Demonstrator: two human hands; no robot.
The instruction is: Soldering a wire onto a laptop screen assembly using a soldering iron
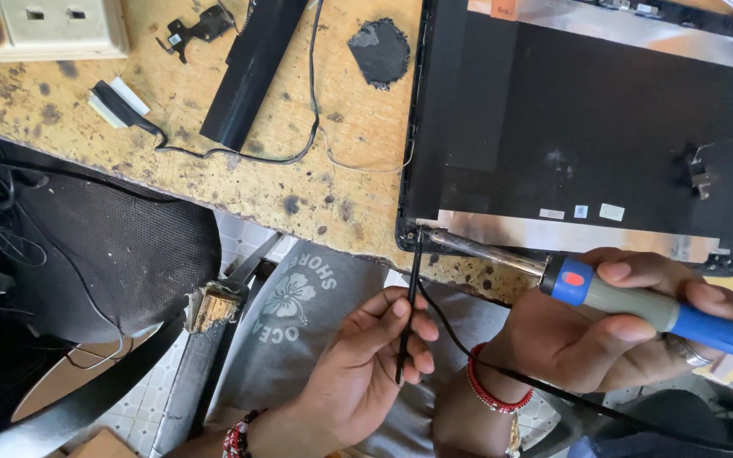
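My right hand (604,331) grips a soldering iron with a blue and grey handle (638,307). Its metal shaft (485,252) points left, the tip resting at the lower left corner of a black laptop lid shell (587,127) that lies inside-up on the worn wooden bench (239,182). My left hand (375,360) pinches a thin black stick (410,297) upright, its top end touching that same corner next to the iron's tip. The iron's black cord (553,392) runs under my right wrist.
A black plastic strip (252,72), a small metal hinge bracket (197,27), a thin cable with a flat connector (120,106) and a black burn patch (379,51) lie on the bench. A white socket block (44,27) sits top left. A black mesh chair (103,254) stands at left.
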